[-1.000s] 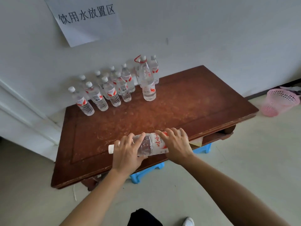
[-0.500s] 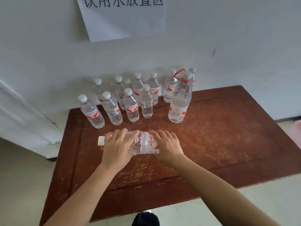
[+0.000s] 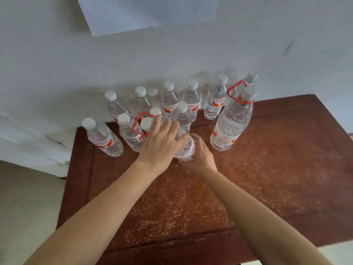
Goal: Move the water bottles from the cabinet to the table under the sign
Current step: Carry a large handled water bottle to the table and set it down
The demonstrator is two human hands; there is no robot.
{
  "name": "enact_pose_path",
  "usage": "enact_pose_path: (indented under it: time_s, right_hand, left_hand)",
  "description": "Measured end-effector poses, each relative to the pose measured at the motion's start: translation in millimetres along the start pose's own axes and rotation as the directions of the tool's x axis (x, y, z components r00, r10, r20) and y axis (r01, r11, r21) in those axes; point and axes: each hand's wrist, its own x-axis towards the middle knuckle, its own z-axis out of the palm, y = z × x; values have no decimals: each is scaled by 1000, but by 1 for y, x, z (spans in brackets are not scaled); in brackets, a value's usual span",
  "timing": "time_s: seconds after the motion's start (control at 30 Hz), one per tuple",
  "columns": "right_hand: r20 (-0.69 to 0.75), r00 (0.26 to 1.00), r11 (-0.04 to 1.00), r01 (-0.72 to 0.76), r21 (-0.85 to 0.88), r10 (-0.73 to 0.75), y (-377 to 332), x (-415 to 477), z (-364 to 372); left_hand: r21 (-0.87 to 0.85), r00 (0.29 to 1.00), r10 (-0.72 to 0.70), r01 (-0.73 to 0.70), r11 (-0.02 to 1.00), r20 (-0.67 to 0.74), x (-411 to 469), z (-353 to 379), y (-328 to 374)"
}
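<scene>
A cluster of small bottles was noted standing upright along the far edge of the table, under the sign. In front of them a handled bottle was held tilted, cap up-left, with the left hand curled over its shoulder and the right hand wrapped round its lower body; contact of its base with the table could not be determined. A big bottle was recorded upright just right of the hands.
</scene>
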Motion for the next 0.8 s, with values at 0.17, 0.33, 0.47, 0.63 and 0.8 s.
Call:
enact_pose_path:
  time_s: [0.17,0.33,0.47,0.63,0.8]
  right_hand:
    - [6,1000,999,-14,52,14,18,0,-1]
    - [-3,995,977,-97,188,100,32,-1,-14]
    - [37,985,938,-174,300,170,44,-6,-31]
    - [69,986,955,-163,248,151,46,-17,-27]
    - [144,968,932,-238,275,205,48,-19,-42]
  left_hand:
    - [107,999,40,-40,993,5,23,-14,12]
    - [-2,958,112,-116,993,-264,25,-4,32]
    - [-580,831,-411,135,804,-376,-3,7,59]
    - [-949,839,-516,282,140,173,42,-9,61]
    - [-958,821,-528,284,45,218,64,-6,83]
